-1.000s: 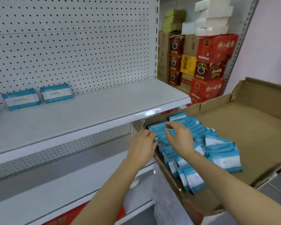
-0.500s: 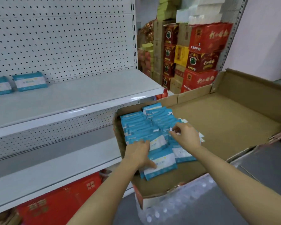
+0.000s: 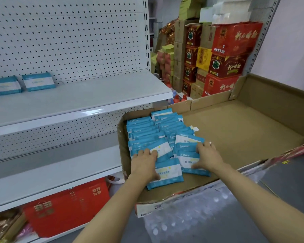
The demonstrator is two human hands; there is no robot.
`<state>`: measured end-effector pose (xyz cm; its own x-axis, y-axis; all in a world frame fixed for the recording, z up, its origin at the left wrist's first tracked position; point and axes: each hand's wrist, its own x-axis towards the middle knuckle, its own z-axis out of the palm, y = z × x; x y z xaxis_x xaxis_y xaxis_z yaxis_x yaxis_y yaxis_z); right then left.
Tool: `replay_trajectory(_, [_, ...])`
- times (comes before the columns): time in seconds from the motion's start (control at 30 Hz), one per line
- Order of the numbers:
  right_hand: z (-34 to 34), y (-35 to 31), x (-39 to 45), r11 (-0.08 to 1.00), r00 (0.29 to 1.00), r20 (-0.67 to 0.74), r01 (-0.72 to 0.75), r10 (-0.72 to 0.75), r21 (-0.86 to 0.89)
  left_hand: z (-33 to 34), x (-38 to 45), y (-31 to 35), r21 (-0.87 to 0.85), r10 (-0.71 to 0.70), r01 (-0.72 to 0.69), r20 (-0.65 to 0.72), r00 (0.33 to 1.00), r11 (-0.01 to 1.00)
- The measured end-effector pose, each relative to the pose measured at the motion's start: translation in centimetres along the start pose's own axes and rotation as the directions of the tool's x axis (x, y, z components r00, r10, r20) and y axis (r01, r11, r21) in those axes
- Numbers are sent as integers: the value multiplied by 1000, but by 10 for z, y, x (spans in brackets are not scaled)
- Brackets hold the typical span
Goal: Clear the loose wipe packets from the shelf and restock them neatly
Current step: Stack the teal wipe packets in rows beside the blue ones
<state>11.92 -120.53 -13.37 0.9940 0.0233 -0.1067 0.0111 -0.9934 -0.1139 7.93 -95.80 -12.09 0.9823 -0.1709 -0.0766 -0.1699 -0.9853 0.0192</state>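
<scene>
The left hand (image 3: 145, 163) lies palm-down on the nearest packets of the left-hand row, fingers spread and fairly straight, pressing rather than pinching; the right hand (image 3: 206, 157) rests on the right-hand row, fingers laid over the packet tops and the thumb reaching down across a flat-lying packet, though whether it has actually closed round any of them cannot be told from this angle. Under both hands sit the wipe packets (image 3: 158, 134), blue and white soft pouches standing on edge in two rows at the left end of a wide, shallow cardboard box (image 3: 244, 130), with the front few toppled flat. Two more packets (image 3: 23, 84) stand against the pegboard back of the white metal shelf (image 3: 81, 100), well apart from the box. These pouches look light, pliable and glossy, so a bundle will likely slump or slide apart unless squeezed from both ends; taking hold of a row at its front and back faces, palms facing each other, seems the safest grip. Stacked red cartons (image 3: 233, 55) stand behind the box.
</scene>
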Motion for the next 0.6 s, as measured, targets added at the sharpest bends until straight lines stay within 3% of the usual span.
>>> replay_trajectory(0.1, [1, 5, 0, 996, 999, 14, 51, -52, 72, 2, -2, 0, -36, -29, 28, -38, 999, 999])
replay_trajectory(0.2, [1, 11, -3, 953, 997, 31, 56, -68, 298, 5, -4, -6, -65, -30, 24, -103, 994, 998])
replay_trajectory(0.3, [-8, 14, -7, 776, 998, 21, 30, -55, 630, 1, -7, -17, -270, -69, 39, -100, 993, 962])
replay_trajectory(0.37, [-20, 12, -10, 621, 999, 13, 15, -40, 783, -5, -5, -29, -515, -120, 71, -62, 991, 854])
replay_trajectory(0.47, [-44, 0, -10, 478, 998, -39, 59, -52, 876, -23, -5, -53, -816, -198, 41, -90, 976, 577])
replay_trajectory(0.6, [-76, -36, -9, 339, 991, -102, 125, -84, 933, -62, -16, -85, -976, -321, -31, -101, 942, 217])
